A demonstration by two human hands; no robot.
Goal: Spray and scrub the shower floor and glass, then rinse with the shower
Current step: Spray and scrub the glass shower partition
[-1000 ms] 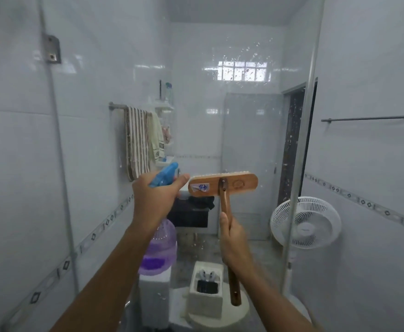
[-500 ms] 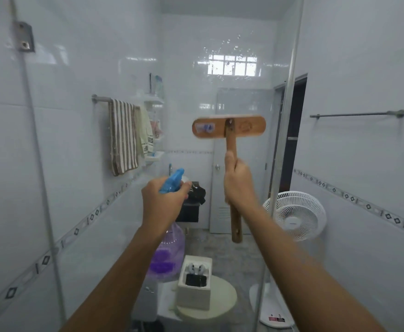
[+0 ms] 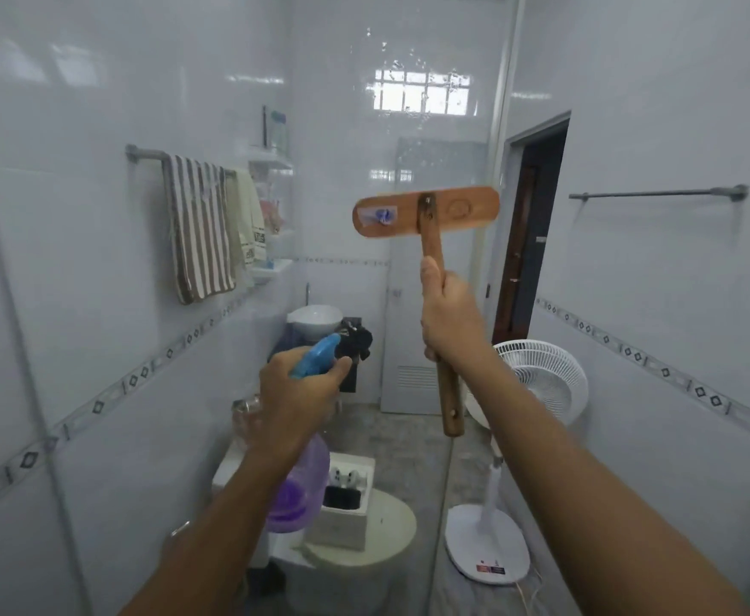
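The right hand (image 3: 451,317) is wrapped tight round the handle of the wooden scrub brush (image 3: 426,214), whose head is raised toward the droplet-flecked glass (image 3: 408,140) at one o'clock. At seven o'clock from the brush, the left hand (image 3: 295,391) grips the purple spray bottle (image 3: 304,477) by its blue head

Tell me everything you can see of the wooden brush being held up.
The wooden brush is T-shaped: a flat oblong head with rounded ends set crosswise on a straight handle, all warm brown wood. The head's smooth back faces the camera, with a blue-and-white sticker left of the joint and a faint round stamp right of it; bristles are hidden. A small hole shows near the handle's lower end. It is held nearly upright, head up. The right hand grips the handle midway, thumb up along it.
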